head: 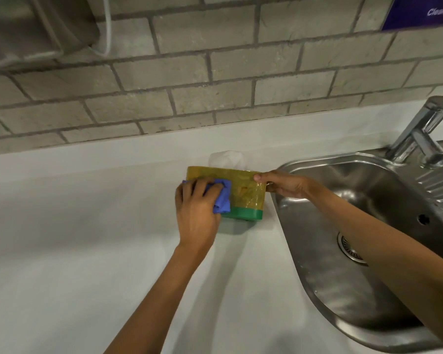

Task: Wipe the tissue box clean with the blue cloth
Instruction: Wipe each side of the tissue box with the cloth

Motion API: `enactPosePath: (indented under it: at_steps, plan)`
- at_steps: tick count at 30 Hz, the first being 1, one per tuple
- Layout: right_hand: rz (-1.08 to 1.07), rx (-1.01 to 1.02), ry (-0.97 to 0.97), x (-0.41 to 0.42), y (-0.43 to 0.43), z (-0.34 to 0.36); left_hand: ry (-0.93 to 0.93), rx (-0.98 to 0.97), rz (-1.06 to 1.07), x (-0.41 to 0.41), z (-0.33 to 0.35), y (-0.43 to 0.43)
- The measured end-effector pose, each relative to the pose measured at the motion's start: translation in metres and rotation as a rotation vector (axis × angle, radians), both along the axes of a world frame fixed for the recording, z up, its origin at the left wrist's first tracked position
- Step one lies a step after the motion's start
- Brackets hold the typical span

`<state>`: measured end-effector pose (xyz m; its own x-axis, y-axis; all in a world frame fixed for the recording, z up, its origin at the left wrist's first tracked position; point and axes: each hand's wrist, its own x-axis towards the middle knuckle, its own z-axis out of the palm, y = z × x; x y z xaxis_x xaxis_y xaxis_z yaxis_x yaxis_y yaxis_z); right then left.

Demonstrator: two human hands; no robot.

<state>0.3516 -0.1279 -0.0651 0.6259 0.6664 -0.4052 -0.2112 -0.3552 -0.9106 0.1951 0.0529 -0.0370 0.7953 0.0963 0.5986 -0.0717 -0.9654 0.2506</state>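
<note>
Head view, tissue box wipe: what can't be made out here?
- Tissue box: its back and far sides face away from the camera; its left front is covered by the left hand and blue cloth.
- Right hand: its fingers go behind the box's right end.
- Purple sign: cut off by the top edge, its text blurred.
- Sink: partly hidden by the right forearm.
</note>
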Motion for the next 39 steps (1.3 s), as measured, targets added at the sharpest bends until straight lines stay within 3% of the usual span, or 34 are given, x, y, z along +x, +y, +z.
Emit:
enactPosePath:
  at_steps: [2, 5, 8, 14, 20, 26, 34, 39]
  plan:
    - [-0.007, -0.006, -0.005, -0.001, 0.002, -0.001, 0.019, -0.021, 0.016, 0.008, 0.005, -0.01]
    - [-0.041, 0.01, -0.004, 0.0, 0.0, -0.002, 0.06, 0.057, -0.148, 0.009, 0.002, -0.033]
    - [-0.012, 0.003, 0.007, 0.001, -0.005, -0.002, -0.018, 0.105, -0.258, 0.001, -0.004, -0.021]
    - [-0.024, 0.005, 0.013, 0.0, -0.001, -0.001, -0.036, 0.019, -0.098, 0.01, 0.001, -0.016]
    - [-0.021, 0.017, 0.021, 0.0, -0.003, 0.001, -0.082, 0.055, -0.37, -0.002, -0.02, -0.007]
    - [-0.008, 0.008, 0.027, 0.0, 0.0, 0.002, -0.076, -0.008, -0.151, 0.009, -0.007, -0.008]
    - [-0.007, 0.037, 0.025, 0.0, -0.003, 0.004, -0.016, 0.069, -0.411, -0.014, -0.028, 0.002]
    - [0.0, 0.033, 0.028, -0.001, -0.001, 0.005, -0.079, -0.146, -0.153, -0.005, -0.014, 0.025]
